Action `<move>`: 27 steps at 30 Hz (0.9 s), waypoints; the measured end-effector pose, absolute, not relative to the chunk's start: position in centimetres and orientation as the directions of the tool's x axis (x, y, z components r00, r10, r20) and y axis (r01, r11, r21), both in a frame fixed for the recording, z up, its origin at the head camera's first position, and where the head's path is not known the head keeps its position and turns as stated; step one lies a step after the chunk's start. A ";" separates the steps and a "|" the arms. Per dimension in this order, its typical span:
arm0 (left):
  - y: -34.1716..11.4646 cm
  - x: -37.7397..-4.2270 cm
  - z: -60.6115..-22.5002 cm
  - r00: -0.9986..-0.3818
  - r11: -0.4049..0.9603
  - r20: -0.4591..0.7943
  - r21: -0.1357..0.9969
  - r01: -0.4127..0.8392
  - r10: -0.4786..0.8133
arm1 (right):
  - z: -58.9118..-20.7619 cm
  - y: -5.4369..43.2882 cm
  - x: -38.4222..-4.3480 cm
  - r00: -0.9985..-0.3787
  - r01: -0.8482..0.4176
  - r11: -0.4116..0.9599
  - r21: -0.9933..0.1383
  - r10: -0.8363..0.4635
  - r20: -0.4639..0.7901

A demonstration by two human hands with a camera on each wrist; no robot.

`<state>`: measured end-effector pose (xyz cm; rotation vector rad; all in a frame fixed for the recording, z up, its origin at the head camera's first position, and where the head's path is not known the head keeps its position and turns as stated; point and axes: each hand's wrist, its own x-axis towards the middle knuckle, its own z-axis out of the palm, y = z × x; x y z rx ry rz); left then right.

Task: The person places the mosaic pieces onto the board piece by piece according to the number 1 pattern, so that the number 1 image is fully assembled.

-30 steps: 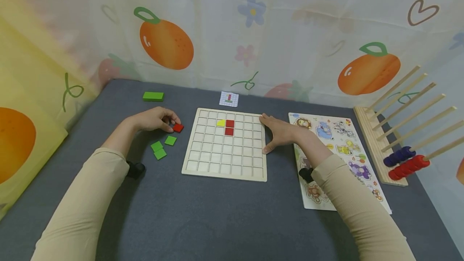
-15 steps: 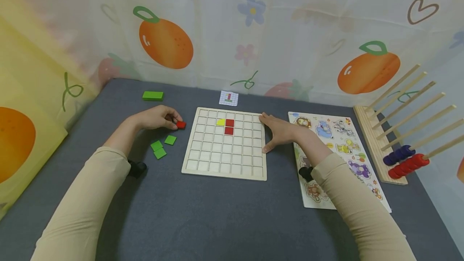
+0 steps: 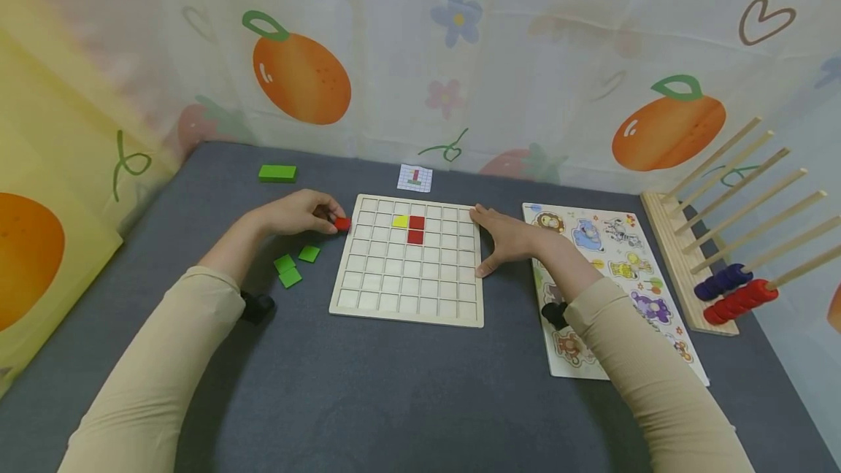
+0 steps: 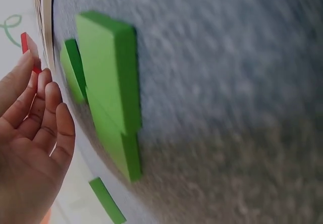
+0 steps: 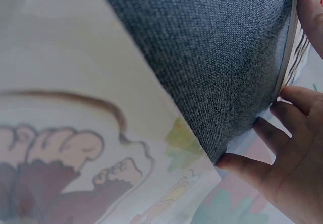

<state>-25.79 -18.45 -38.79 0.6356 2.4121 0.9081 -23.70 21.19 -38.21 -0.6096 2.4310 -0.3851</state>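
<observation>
My left hand [image 3: 298, 213] pinches a red square tile [image 3: 342, 224] between thumb and fingertips, right at the left edge of the wooden grid board [image 3: 407, 290]. In the left wrist view the red tile [image 4: 29, 50] shows at the fingertips. Two red tiles [image 3: 416, 230] sit one below the other in the board's upper middle, with a yellow piece [image 3: 400, 222] beside the top one. Several green tiles [image 3: 289, 278] lie on the table just below my left hand. My right hand [image 3: 509, 238] touches the board's right edge, thumb and fingers spread along it.
A small pattern card [image 3: 415, 179] lies behind the board, a green block [image 3: 277, 174] at the back left. To the right are a wooden animal puzzle [image 3: 565, 327], under my right forearm, and a peg rack [image 3: 657, 221] with blue and red beads. A printed curtain [image 3: 394, 57] hangs behind.
My left hand has moved right with the red tile, from beside the green tiles to the board's left edge. The right hand stays at the board's right edge.
</observation>
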 end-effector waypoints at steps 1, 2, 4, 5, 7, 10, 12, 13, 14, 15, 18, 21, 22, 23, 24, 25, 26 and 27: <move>-18.3 -25.8 -38.8 -0.777 0.671 -0.265 0.695 0.256 0.571 | -38.2 21.2 -23.7 -0.716 -0.333 0.852 -0.403 -0.507 -0.479; -18.0 -25.8 -38.8 -0.778 0.672 -0.262 0.693 0.261 0.572 | -38.2 21.2 -23.7 -0.717 -0.331 0.853 -0.403 -0.505 -0.480; -17.6 -25.7 -38.7 -0.776 0.673 -0.256 0.688 0.273 0.576 | -38.1 21.2 -23.6 -0.717 -0.330 0.853 -0.405 -0.505 -0.479; -17.3 -25.7 -38.7 -0.774 0.672 -0.254 0.686 0.279 0.580 | -38.1 21.2 -23.6 -0.718 -0.331 0.851 -0.407 -0.507 -0.477; -16.8 -25.6 -38.7 -0.774 0.676 -0.249 0.676 0.292 0.583 | -38.1 21.2 -23.5 -0.718 -0.328 0.851 -0.409 -0.506 -0.478; -15.9 -25.4 -38.6 -0.769 0.670 -0.244 0.679 0.299 0.590 | -38.0 21.2 -23.5 -0.718 -0.328 0.850 -0.413 -0.508 -0.475; -15.4 -25.3 -38.6 -0.769 0.669 -0.240 0.679 0.303 0.592 | -37.9 21.2 -23.4 -0.719 -0.326 0.850 -0.413 -0.507 -0.476; -15.1 -25.3 -38.6 -0.768 0.667 -0.237 0.679 0.307 0.595 | -37.9 21.2 -23.4 -0.720 -0.325 0.851 -0.412 -0.505 -0.476; -14.9 -25.3 -38.5 -0.767 0.664 -0.235 0.681 0.309 0.598 | -37.9 21.2 -23.4 -0.720 -0.324 0.852 -0.412 -0.504 -0.477; -14.6 -25.2 -38.6 -0.766 0.662 -0.231 0.681 0.313 0.600 | -37.9 21.2 -23.4 -0.720 -0.323 0.852 -0.412 -0.504 -0.478; -13.9 -25.1 -38.6 -0.762 0.657 -0.221 0.678 0.329 0.609 | -38.0 21.2 -23.4 -0.720 -0.324 0.852 -0.410 -0.503 -0.478; -13.3 -25.0 -38.7 -0.757 0.652 -0.216 0.679 0.338 0.617 | -38.1 21.2 -23.5 -0.720 -0.325 0.854 -0.407 -0.502 -0.479; -13.0 -25.0 -38.8 -0.754 0.651 -0.217 0.678 0.340 0.620 | -38.1 21.2 -23.5 -0.720 -0.325 0.853 -0.407 -0.503 -0.478; -12.8 -24.9 -38.9 -0.752 0.651 -0.217 0.676 0.344 0.622 | -38.0 21.2 -23.5 -0.720 -0.324 0.854 -0.408 -0.502 -0.479; -12.6 -24.9 -38.9 -0.749 0.650 -0.217 0.676 0.347 0.626 | -38.0 21.1 -23.5 -0.720 -0.325 0.853 -0.408 -0.503 -0.478; -12.4 -24.8 -39.0 -0.746 0.649 -0.218 0.676 0.349 0.629 | -38.0 21.1 -23.5 -0.720 -0.326 0.853 -0.408 -0.504 -0.477; -12.2 -24.8 -39.1 -0.743 0.647 -0.220 0.678 0.349 0.632 | -37.9 21.1 -23.5 -0.720 -0.326 0.852 -0.410 -0.505 -0.476; -12.0 -24.7 -39.1 -0.740 0.644 -0.224 0.681 0.347 0.635 | -37.9 21.0 -23.5 -0.721 -0.327 0.851 -0.410 -0.506 -0.474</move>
